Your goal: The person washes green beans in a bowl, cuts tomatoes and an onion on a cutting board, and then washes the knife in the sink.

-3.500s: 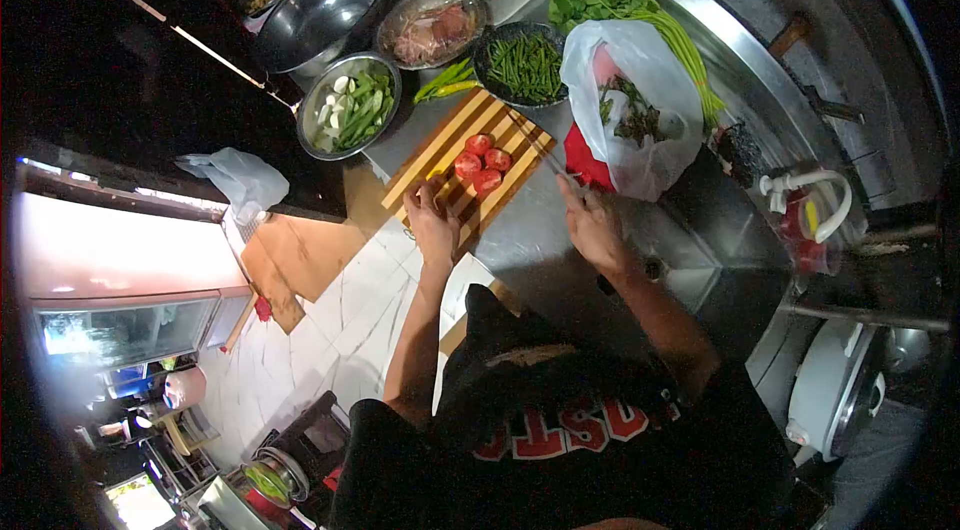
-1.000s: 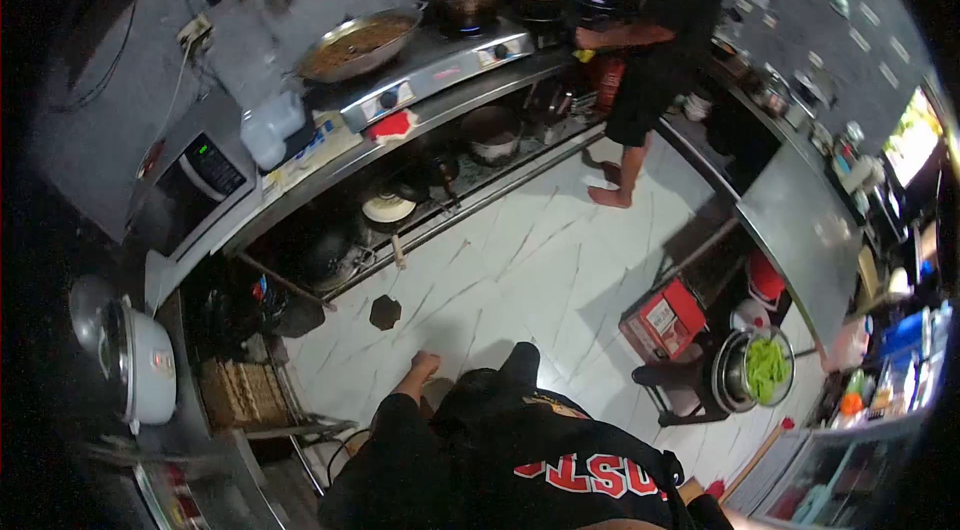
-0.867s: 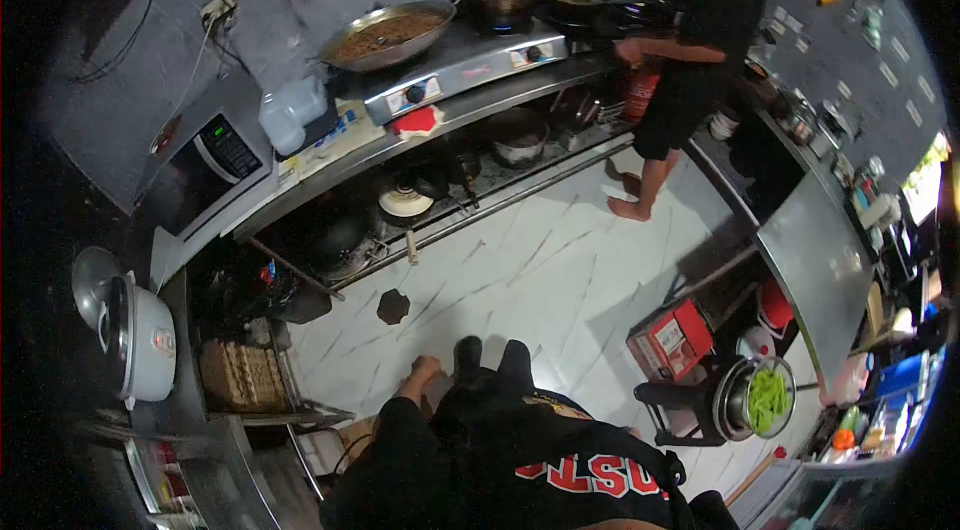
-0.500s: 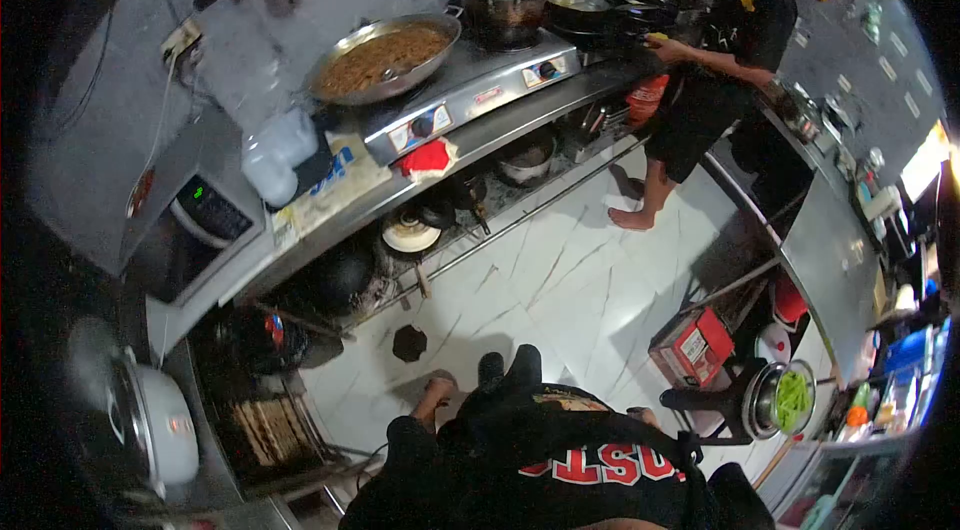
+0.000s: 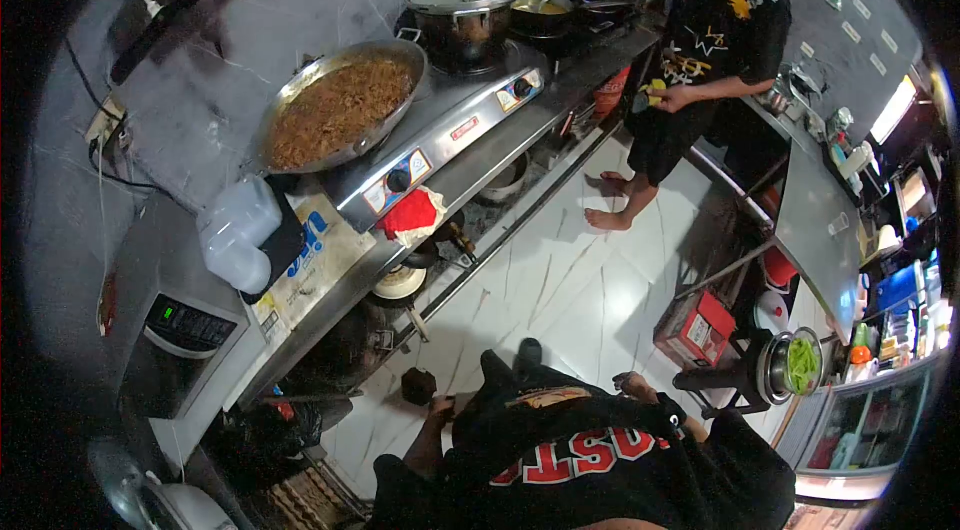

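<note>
My left hand (image 5: 440, 410) hangs low beside my black shirt (image 5: 560, 460), above the white tiled floor; its fingers are too dim to make out. On the other side, my right hand (image 5: 632, 387) is held out in front of my body, fingers loosely bent and apart, with nothing visible in it. Neither hand touches anything that I can see. Nearest to the left one is a dark six-sided patch (image 5: 418, 387) on the floor. A red box (image 5: 695, 330) stands on the floor ahead of the right one.
A wide pan of brown food (image 5: 345, 110) and a lidded pot (image 5: 465, 15) sit on the stove (image 5: 440, 150). A co-worker (image 5: 715, 30) stands at a smaller pan (image 5: 542, 10). A microwave (image 5: 185, 325) is at left; a bowl of greens (image 5: 802, 363) is at right.
The view has shifted, bringing the stove and wide pan closer. My right hand shows more fully. The co-worker's lower hand, with something yellow in it, has dropped away from the counter.
</note>
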Motion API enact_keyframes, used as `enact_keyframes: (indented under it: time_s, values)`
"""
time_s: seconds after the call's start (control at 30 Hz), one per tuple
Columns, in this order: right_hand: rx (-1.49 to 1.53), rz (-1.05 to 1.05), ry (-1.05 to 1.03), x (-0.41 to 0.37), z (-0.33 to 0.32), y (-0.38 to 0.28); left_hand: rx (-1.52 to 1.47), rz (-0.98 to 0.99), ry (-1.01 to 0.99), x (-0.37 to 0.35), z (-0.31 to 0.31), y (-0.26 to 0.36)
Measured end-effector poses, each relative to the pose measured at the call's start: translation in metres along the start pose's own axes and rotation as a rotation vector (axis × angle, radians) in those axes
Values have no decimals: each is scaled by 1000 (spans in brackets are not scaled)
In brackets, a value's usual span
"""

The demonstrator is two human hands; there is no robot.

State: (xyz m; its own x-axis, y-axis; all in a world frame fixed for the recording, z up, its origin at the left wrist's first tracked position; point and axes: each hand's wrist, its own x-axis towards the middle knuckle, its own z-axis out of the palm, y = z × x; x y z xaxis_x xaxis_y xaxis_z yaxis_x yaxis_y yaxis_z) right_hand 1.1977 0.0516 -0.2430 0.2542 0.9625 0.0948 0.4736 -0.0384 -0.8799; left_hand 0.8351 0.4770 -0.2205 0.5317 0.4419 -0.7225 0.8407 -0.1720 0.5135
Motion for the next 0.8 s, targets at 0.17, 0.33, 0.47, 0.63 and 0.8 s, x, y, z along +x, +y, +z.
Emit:
enact_keyframes:
  time_s: [0.17, 0.33, 0.47, 0.63, 0.8]
  values:
    - [59, 757, -72, 47, -28, 5, 44, 2, -5, 18, -12, -4]
    - [-242, 770, -142, 110, -53, 14, 76, 22, 29, 40, -34, 10]
    - [-208, 748, -135, 162, -75, -7, 96, 52, 52, 57, -51, 21]
    - [51, 901, -5, 199, -85, -27, 120, 84, 60, 73, -76, 27]
    - [98, 940, 19, 203, -67, -37, 158, 106, 49, 82, -97, 17]
